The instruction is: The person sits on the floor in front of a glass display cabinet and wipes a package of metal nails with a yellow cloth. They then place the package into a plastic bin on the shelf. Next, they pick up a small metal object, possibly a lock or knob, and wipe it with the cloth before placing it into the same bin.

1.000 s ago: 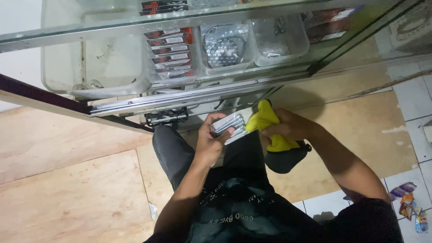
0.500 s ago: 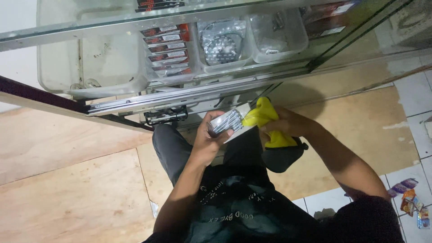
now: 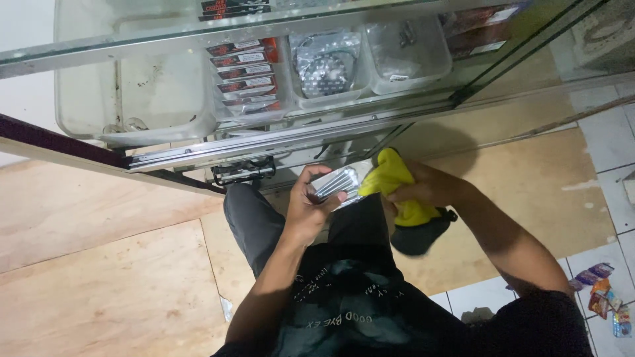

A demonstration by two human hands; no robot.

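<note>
Left hand (image 3: pixel 311 208) closed around a small silvery packet (image 3: pixel 336 183), held at waist height just in front of the glass display case (image 3: pixel 165 39). Right hand (image 3: pixel 426 188) bunched on a yellow cloth (image 3: pixel 391 180), the cloth's edge touching the packet's right side. Judged: wiping is in progress; whether the packet's far face is done cannot be told. Packet not yet back among the clear bins (image 3: pixel 403 56) on the shelf. Red-labelled boxes (image 3: pixel 245 73) sit untouched inside.
</note>
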